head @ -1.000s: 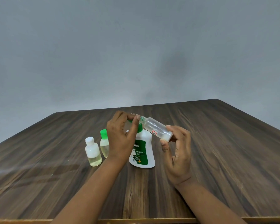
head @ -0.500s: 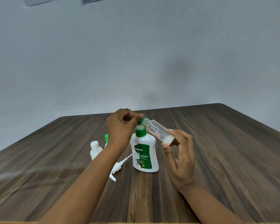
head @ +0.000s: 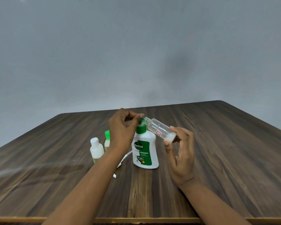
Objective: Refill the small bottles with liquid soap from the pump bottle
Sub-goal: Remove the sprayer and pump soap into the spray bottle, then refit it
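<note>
Dark wood table (head: 217, 159) with everything bunched up near the middle. Main thing is the white pump bottle (head: 145, 153) with a green label and green collar, standing upright. Its pump isn't on it: the white pump head (head: 124, 158) with its tube lies flat on the table just left of the bottle, partly hidden under the left forearm.

Right hand (head: 182, 153) is gripping a small clear bottle (head: 161, 129) by its base, thumb on the near side and fingers wrapped round the far side. It's up in the air and tilted hard, mouth pointing up and to the left, base lower on the right, so the neck sits just above the pump bottle's collar. The threads on the neck are bare. There's a bit of whitish liquid pooled at the base end, plus a small red-edged sticker on the side.

Left hand (head: 123, 127) is curled right at that bottle's mouth, thumb and forefinger pinching what looks like a little green cap (head: 142, 119). Most of it is hidden behind the thumb, so I only see a sliver.

Further left, two more small bottles stand upright close together: a white-capped bottle (head: 96, 149) with yellowish liquid low down, and a green-capped bottle (head: 107, 138) half hidden behind the left wrist
</note>
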Demonstrator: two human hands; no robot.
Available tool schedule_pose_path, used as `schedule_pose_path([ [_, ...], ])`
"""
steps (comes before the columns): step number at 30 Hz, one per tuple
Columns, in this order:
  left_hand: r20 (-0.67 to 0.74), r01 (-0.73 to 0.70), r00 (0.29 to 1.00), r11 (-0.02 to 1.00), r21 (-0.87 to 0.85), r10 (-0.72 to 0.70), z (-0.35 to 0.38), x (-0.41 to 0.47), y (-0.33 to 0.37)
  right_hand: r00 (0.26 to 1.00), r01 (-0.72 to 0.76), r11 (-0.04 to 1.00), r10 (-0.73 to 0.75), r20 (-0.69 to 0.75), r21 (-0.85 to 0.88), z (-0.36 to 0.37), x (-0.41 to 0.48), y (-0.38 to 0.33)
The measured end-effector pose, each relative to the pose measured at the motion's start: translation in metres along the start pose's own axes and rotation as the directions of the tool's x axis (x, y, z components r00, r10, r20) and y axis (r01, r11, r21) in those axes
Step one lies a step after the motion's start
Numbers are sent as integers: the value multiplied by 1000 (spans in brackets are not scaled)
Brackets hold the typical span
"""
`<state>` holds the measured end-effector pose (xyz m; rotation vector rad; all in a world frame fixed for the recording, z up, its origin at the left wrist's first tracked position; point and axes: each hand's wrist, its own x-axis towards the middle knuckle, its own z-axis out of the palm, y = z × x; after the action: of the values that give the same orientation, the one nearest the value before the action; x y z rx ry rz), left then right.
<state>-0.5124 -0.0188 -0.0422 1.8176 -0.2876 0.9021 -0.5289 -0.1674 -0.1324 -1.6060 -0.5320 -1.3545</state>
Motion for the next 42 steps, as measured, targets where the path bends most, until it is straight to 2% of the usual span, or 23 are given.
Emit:
schedule_pose_path([
  [2,2,-22,1000,999,32,22,-2,4,4,1000,2,1000,-2,8,8,1,0,0],
  [7,132,-49,991,988,148,30,-8,21,14,999,-7,999,6,34,36,1,0,0],
  [13,80,8,997,998,65,-14,-5,9,5,999,-15,999,14,30,34,0,-1,0],
  [21,40,-25,999,999,28,24,-3,0,1,1000,-20,999,19,21,29,-1,-2,0],
  [24,40,-46,998,997,60,44,-3,2,7,1000,-14,1000,14,20,25,0,-1,0],
  [28,114,-98,990,986,138,82,-8,14,12,999,-5,1000,4,35,26,0,-1,0],
  [42,63,-80,995,994,78,75,-4,-1,5,1000,-30,999,30,3,41,0,-1,-1],
])
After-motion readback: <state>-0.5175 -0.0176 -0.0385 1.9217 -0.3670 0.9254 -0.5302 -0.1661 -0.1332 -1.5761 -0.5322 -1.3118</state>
